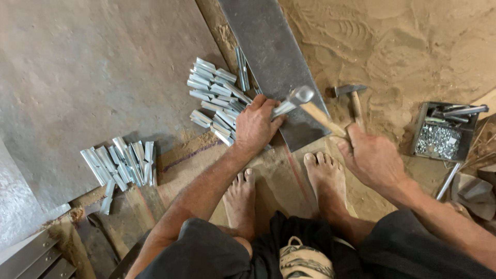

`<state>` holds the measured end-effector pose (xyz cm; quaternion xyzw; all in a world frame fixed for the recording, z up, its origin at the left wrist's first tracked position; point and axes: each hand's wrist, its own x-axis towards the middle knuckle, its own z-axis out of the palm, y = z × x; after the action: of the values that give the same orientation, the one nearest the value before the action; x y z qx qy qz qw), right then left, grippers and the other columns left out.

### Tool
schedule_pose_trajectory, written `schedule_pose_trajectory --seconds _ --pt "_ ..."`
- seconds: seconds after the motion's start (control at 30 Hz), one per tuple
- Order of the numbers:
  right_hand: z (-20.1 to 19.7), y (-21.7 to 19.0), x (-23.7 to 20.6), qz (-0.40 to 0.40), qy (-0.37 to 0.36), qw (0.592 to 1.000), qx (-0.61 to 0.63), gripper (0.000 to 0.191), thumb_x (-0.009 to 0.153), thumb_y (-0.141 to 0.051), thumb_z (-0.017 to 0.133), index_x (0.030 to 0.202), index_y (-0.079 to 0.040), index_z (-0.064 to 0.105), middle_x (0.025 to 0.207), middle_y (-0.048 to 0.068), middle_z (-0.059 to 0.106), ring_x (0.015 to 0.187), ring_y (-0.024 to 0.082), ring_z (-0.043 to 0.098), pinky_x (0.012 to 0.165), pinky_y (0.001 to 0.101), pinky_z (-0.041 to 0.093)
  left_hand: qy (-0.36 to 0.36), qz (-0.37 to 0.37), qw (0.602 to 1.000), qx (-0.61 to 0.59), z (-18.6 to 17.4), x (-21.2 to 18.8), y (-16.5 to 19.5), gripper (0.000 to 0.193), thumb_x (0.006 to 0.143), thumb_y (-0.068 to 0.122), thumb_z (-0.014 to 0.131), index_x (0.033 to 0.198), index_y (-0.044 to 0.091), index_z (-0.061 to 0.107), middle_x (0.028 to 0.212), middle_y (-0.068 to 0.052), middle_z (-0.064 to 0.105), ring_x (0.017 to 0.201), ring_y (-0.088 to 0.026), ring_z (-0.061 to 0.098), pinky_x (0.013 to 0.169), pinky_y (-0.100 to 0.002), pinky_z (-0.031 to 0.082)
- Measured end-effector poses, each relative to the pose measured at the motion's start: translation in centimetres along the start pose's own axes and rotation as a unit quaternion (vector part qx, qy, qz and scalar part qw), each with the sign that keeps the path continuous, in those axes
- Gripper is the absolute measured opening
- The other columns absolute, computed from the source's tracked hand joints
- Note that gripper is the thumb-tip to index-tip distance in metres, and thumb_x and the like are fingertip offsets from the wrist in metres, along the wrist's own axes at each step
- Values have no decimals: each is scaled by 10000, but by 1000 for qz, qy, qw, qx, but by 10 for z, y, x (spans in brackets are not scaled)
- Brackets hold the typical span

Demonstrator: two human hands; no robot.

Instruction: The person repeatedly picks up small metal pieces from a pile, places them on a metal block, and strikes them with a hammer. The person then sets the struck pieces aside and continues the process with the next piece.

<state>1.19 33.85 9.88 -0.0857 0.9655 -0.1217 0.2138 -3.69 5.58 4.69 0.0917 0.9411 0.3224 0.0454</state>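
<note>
Two hammers (310,106), perhaps two clip piles (219,98).

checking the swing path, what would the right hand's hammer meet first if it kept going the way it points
Most likely the small bent silver metal strip pinched by the left hand on the dark grey steel plate; depth is unclear.

Open sheet at upper left, clutter around the middle

The grey sheet (88,72) at upper left and the sand (408,36) at upper right lie open. Piles of metal pieces (217,98) crowd the centre, more pieces (121,165) lie at lower left, a spare hammer (352,98) and a box of small parts (442,132) block the right.
</note>
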Motion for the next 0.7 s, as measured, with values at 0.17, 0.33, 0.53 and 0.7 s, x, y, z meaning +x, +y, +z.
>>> schedule_pose_trajectory --seconds 0.17,0.33,0.53,0.7 --pt "2 10 -5 74 -121 924 356 624 1067 -490 387 713 -29 614 507 21 544 382 164 503 344 373 440 -12 -16 1000 5 1 0 0 345 819 306 829 1067 89 724 1005 -81 638 806 -263 718 692 -409 606" --pt "-2 5 -2 144 -15 976 163 495 1092 -408 429 1267 0 648 519 74 536 432 223 537 394 409 436 16 21 1000 1 -3 -1 1 333 827 264 831 1066 64 712 1010 -103 629 817 -288 713 710 -426 605" --pt "-3 2 -7 -209 223 946 110 330 1081 -179 388 1174 91 554 895 262 633 684 352 636 523 388 497 -1 -2 1000 -3 2 0 0 362 847 311 818 1085 65 700 995 -94 624 807 -275 716 679 -402 601" --pt "36 18 18 32 21 986 160 383 1037 -382 541 1017 -6 608 640 147 613 586 316 615 535 452 476 9 -34 999 11 12 -7 -22 389 899 342 789 1150 71 665 1063 -111 646 817 -278 720 658 -423 591"
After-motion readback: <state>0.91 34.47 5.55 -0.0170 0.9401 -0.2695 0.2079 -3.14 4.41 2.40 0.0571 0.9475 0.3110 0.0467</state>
